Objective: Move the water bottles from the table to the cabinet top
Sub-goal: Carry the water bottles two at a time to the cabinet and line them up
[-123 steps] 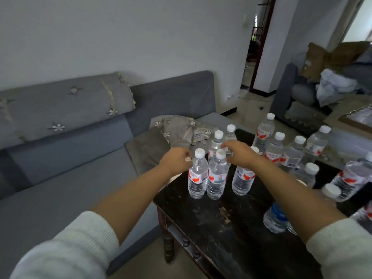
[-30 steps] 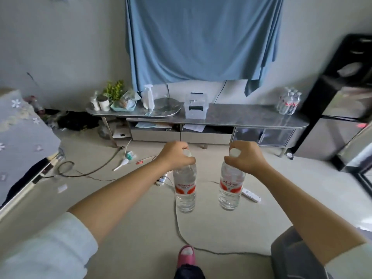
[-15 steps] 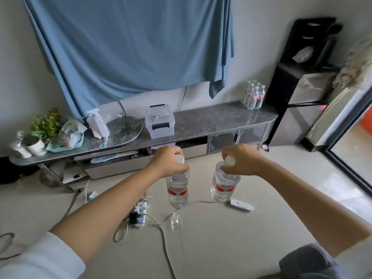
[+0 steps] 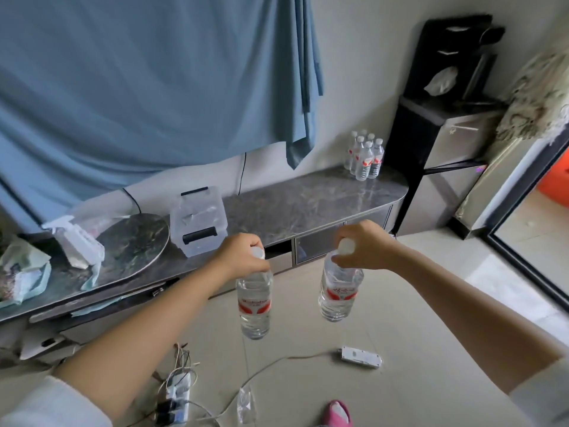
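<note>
1. Clear plastic left bottle (image 4: 255, 303) hangs from left hand (image 4: 238, 257), grip clamped round its neck, over the floor.
2. Right bottle (image 4: 338, 292) hangs from right hand (image 4: 365, 249), grip pinching just under the white cap.
3. Marble cabinet top (image 4: 308, 201) far ahead; bottle cluster (image 4: 365, 158) stands at its far right end.
4. Clear box (image 4: 198, 220) sits mid-cabinet.

A blue curtain (image 4: 138, 87) hangs upper left on a pale wall (image 4: 363, 57), beige tiled floor (image 4: 400, 318) below, black shelf (image 4: 446, 87) upper right.
</note>
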Tool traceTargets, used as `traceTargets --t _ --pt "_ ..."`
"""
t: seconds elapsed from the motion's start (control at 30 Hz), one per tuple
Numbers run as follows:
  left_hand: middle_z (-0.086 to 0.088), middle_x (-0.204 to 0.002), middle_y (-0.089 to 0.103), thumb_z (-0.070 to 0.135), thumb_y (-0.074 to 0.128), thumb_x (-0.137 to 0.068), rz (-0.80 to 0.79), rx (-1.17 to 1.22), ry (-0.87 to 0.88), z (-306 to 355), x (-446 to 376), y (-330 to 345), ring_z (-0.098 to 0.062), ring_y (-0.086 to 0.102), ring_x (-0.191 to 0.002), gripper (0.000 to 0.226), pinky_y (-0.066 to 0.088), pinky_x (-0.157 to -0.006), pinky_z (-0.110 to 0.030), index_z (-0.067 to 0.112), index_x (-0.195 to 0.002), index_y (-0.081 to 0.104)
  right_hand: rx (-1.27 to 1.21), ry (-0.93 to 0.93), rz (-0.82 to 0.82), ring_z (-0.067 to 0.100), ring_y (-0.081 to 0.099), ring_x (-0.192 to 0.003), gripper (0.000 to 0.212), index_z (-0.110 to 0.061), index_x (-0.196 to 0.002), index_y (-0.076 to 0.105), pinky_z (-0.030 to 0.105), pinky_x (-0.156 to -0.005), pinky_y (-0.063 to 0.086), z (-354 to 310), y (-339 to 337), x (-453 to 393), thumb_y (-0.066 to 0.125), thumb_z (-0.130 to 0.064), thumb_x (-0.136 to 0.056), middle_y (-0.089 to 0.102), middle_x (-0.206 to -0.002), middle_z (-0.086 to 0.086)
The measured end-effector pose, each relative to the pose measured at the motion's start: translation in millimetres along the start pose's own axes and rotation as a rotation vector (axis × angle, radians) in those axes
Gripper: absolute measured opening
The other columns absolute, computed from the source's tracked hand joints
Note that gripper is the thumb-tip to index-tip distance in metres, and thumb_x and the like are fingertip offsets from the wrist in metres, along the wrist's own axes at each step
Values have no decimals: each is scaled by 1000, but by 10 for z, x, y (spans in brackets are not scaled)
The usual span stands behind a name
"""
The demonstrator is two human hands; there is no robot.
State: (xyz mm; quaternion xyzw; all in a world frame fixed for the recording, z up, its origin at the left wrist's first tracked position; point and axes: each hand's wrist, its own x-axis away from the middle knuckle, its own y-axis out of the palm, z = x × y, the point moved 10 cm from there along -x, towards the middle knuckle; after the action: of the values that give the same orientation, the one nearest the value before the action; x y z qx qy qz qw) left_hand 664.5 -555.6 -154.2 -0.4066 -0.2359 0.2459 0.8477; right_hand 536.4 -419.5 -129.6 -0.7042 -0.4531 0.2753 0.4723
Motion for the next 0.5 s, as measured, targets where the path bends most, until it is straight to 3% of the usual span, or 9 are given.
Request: traceTargets --t 0.07,0.17,0.33,0.4,0.47,0.5 --pt "-3 -87 57 15 71 -75 -12 -5 12 179 -407 13 -19 52 -81 29 40 -61 -23 23 -62 48 3 10 6 18 49 -77 25 -9 -96 67 21 -65 34 287 -130 -318 70 -25 -77 55 -81 -1" --pt "-3 -83 56 13 70 -76 21 30 39 434 -946 -37 -19 50 -80 30 37 -58 -21 23 -61 46 9 30 19 20 50 -78 26 -8 -96 67 23 -68 37 637 -300 -723 70 -25 -77 64 -88 7" --pt "3 -71 51 10 71 -74 73 77 78 835 -1852 -58 -18 48 -77 34 33 -53 -16 24 -58 44 -28 102 51 21 48 -75 21 -8 -90 67 23 -68 35 1288 -507 -1337 72 -21 -74 53 -77 2" --pt "5 -68 51 9 72 -73 75 100 74 944 -2197 -51 -18 48 -77 34 34 -54 -17 23 -57 45 -67 132 62 14 52 -68 11 -14 -82 65 21 -63 38 1556 -612 -1565 72 -18 -74 52 -72 2" --pt "8 -66 50 11 72 -73 51 94 75 1059 -2530 -39 -17 49 -77 33 35 -54 -17 23 -57 46 -100 160 45 1 56 -48 20 -23 -69 54 10 -44 37 1792 -683 -1796 72 -17 -76 49 -64 -3" --pt "7 -67 51 11 72 -73 34 82 80 1118 -2731 -25 -17 49 -78 32 35 -53 -17 23 -57 47 -121 172 38 -5 56 -46 22 -25 -66 53 9 -41 38 1919 -713 -1933 71 -17 -76 49 -63 -6"
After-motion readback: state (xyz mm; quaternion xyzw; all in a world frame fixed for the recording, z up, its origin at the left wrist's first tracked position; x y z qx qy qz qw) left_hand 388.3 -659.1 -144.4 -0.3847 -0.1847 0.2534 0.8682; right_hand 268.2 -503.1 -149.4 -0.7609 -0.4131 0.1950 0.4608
